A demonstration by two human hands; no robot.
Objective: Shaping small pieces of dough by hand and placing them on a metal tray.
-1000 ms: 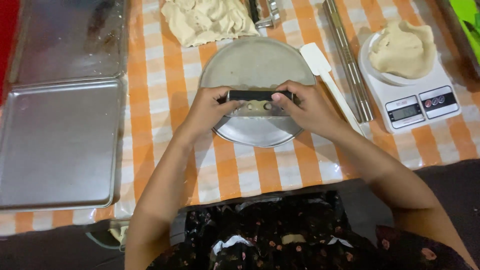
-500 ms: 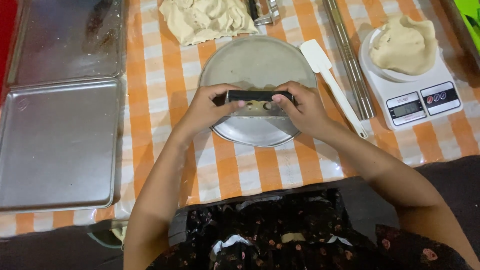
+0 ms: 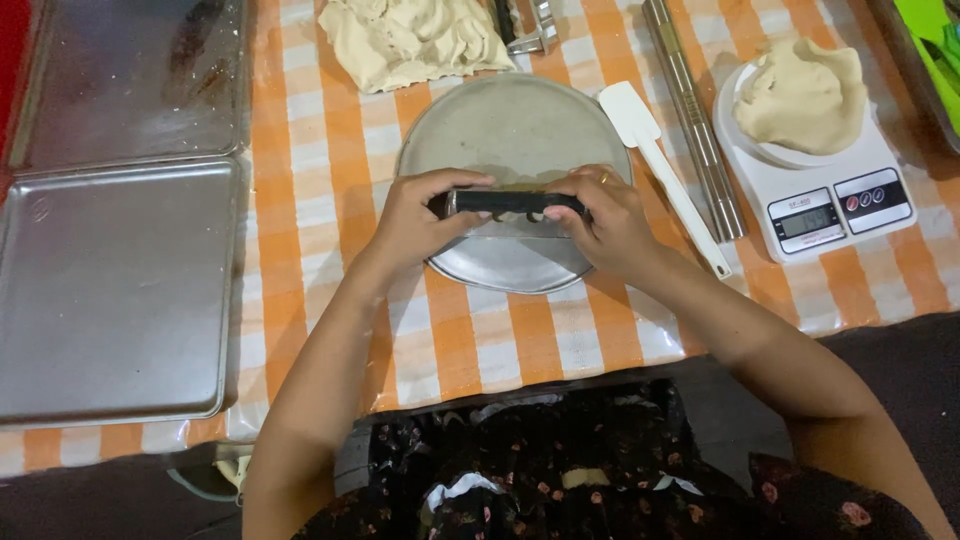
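My left hand (image 3: 418, 222) and my right hand (image 3: 606, 222) both grip a metal scraper with a black handle (image 3: 512, 203), one hand at each end. Its blade presses down on a round metal plate (image 3: 510, 130) on the orange checked tablecloth. Whatever lies under the blade is hidden by my fingers. A large lump of pale dough (image 3: 410, 40) lies just beyond the plate. A smaller dough piece (image 3: 802, 95) rests in a bowl on a white kitchen scale (image 3: 830, 205) at the right.
Two square metal baking trays (image 3: 110, 290) lie at the left. A white spatula (image 3: 660, 170) and a steel rolling pin (image 3: 695, 120) lie between plate and scale. A metal tool (image 3: 530, 25) sits at the top edge, and something green (image 3: 940, 30) in the far right corner.
Both hands and the scraper have stayed on the plate, shifting only slightly; the blade still presses down at the plate's near half.
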